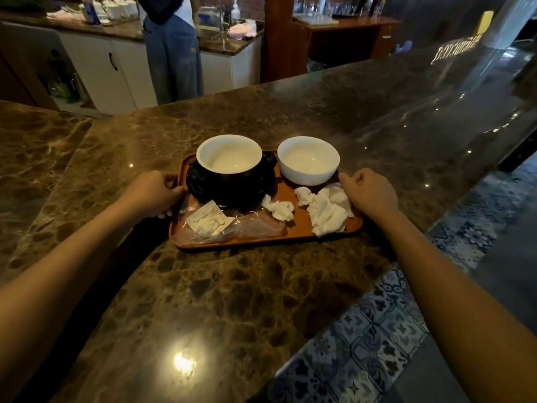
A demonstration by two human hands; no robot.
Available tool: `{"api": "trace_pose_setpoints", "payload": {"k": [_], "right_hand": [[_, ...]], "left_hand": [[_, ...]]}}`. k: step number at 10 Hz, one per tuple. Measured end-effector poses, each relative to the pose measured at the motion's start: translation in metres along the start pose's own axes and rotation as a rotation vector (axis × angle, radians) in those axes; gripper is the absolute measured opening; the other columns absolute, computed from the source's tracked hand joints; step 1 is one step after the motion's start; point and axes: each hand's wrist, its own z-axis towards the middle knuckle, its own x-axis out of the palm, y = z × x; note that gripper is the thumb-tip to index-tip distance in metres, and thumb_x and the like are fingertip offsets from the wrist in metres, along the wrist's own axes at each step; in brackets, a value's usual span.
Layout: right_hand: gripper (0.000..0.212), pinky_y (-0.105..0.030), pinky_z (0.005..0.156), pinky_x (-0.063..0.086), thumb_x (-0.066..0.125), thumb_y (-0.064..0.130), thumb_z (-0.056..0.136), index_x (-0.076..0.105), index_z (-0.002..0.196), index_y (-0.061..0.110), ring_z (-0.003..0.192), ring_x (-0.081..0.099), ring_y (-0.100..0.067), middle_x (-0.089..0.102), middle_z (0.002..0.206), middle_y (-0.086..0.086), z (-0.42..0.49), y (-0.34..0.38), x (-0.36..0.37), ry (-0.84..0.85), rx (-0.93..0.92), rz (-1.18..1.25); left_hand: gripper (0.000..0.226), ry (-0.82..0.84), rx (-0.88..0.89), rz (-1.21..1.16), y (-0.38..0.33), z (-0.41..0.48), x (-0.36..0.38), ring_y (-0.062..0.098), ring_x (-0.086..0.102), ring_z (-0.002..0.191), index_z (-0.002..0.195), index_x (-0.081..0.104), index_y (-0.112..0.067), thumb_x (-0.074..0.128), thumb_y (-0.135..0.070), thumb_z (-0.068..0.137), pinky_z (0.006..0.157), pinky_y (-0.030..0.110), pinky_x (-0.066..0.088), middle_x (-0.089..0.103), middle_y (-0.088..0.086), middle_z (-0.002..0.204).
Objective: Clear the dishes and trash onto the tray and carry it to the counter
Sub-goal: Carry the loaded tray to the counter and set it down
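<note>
An orange-brown tray (299,225) rests on the brown marble counter (220,301). On it stand a black cup with a white inside (232,161) on a black saucer (203,187), and a white bowl (308,159). Crumpled white napkins (325,209) and a smaller wad (278,209) lie at the tray's right and middle. A clear plastic wrapper with a paper sachet (209,222) lies at the front left. My left hand (154,193) grips the tray's left edge. My right hand (370,194) grips the right edge.
A person in jeans (173,53) stands behind the counter by a sink area with white cabinets (116,71). Cups and a soap bottle (235,10) sit on the back worktop. Patterned floor tiles (366,344) show at the lower right, past the counter's edge.
</note>
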Motion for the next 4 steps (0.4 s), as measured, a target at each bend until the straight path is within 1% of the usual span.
{"api": "trace_pose_setpoints", "payload": {"k": [1, 2, 3, 4], "right_hand": [[0.022, -0.023, 0.056, 0.038, 0.058, 0.037, 0.087, 0.051, 0.086, 0.016, 0.066, 0.048, -0.01, 0.051, 0.073, 0.004, -0.008, -0.01, -0.005, -0.024, -0.052, 0.239], [0.02, -0.02, 0.061, 0.041, 0.06, 0.03, 0.087, 0.056, 0.089, 0.01, 0.07, 0.05, -0.011, 0.054, 0.077, 0.002, -0.02, -0.013, -0.013, 0.034, -0.096, 0.363], [0.022, -0.02, 0.066, 0.043, 0.053, 0.031, 0.092, 0.062, 0.098, 0.012, 0.084, 0.055, -0.013, 0.062, 0.093, -0.002, -0.029, -0.016, -0.02, 0.123, -0.108, 0.39], [0.026, -0.024, 0.08, 0.043, 0.046, 0.027, 0.095, 0.059, 0.114, 0.013, 0.096, 0.054, -0.013, 0.06, 0.11, -0.003, -0.047, -0.024, -0.025, 0.109, -0.137, 0.386]], "left_hand": [[0.032, -0.018, -0.037, -0.201, 0.005, -0.01, -0.003, 0.017, 0.052, 0.04, 0.123, 0.057, -0.015, 0.048, -0.023, 0.093, 0.033, 0.018, 0.042, 0.06, 0.011, 0.057], [0.032, -0.049, -0.125, -0.349, 0.013, -0.025, -0.004, 0.009, 0.053, 0.031, 0.118, 0.059, -0.009, 0.049, -0.026, 0.093, 0.033, 0.016, 0.044, 0.059, 0.015, 0.065], [0.032, -0.074, -0.18, -0.364, 0.014, -0.045, -0.007, 0.021, 0.056, 0.043, 0.118, 0.057, -0.004, 0.048, -0.024, 0.094, 0.031, 0.016, 0.044, 0.058, 0.015, 0.064], [0.029, -0.138, -0.096, -0.31, 0.014, -0.09, -0.007, 0.026, 0.054, 0.051, 0.119, 0.056, -0.008, 0.047, -0.02, 0.094, 0.041, 0.025, 0.046, 0.059, 0.015, 0.064]]}}
